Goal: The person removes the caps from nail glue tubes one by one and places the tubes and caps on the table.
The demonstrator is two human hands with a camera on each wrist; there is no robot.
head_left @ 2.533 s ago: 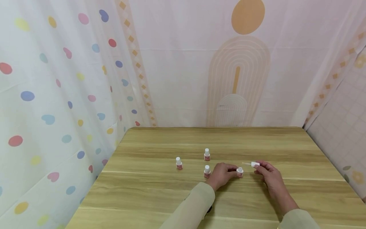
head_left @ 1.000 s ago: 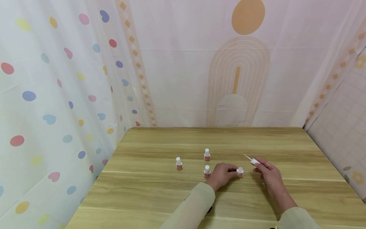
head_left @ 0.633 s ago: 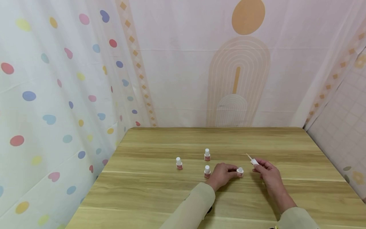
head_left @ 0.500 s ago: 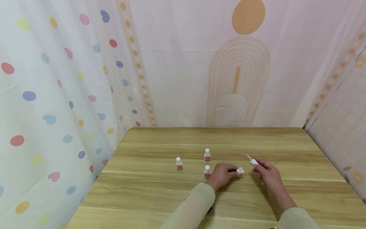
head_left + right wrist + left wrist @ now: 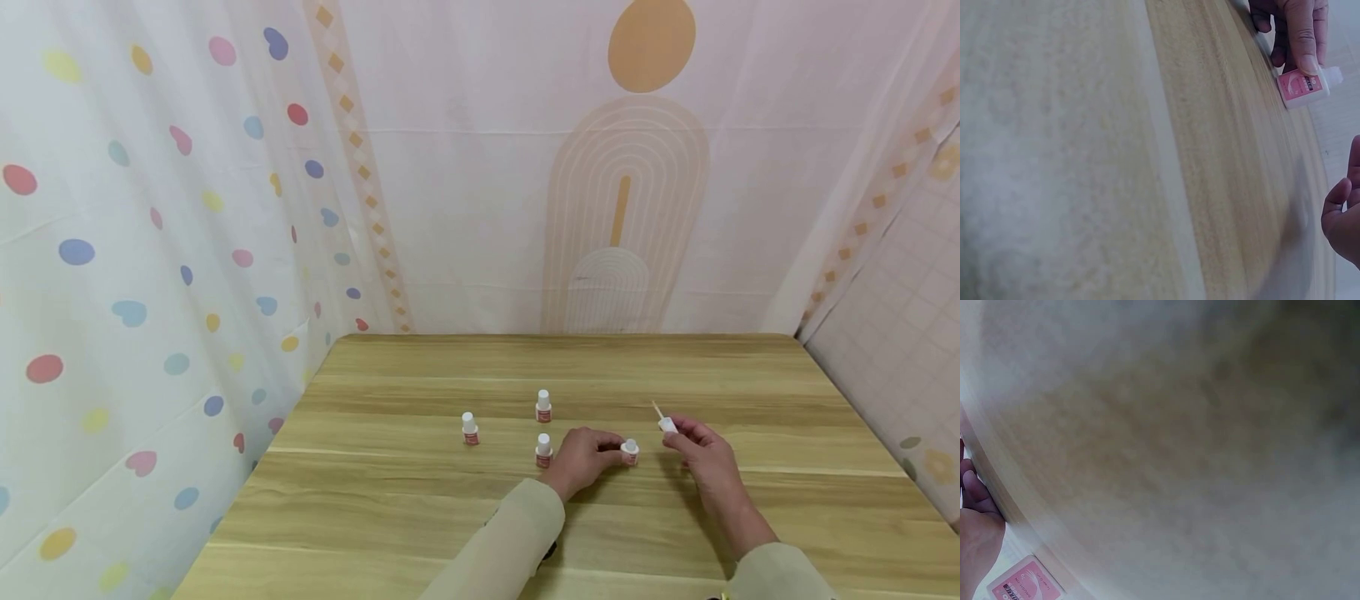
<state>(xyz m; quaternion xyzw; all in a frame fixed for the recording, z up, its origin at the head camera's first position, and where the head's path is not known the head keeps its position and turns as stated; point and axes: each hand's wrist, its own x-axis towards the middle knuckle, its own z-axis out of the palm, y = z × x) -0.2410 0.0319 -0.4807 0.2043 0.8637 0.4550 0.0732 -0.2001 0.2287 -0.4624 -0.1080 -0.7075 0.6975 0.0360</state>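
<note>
My left hand [image 5: 583, 457] pinches a small white bottle [image 5: 629, 453] with a pink label, which stands uncapped and upright on the wooden table. In the right wrist view the thumb presses that bottle's label [image 5: 1299, 86], and a translucent neck shows. My right hand [image 5: 708, 459] holds a white brush cap [image 5: 667, 425] between thumb and fingers, right of the bottle and apart from it. Its thin brush [image 5: 657, 409] points up and away. In the right wrist view the cap is out of frame and only part of the right hand [image 5: 1342, 219] shows.
Three capped bottles stand upright on the table [image 5: 420, 517]: one at the left [image 5: 470, 429], one farther back [image 5: 543, 407], and one [image 5: 543, 451] close beside my left hand. Curtains [image 5: 465, 208] hang behind the table's far edge.
The brush has swung from pointing left to pointing up and away as my right hand turned the cap. My left hand and the bottles have stayed in place.
</note>
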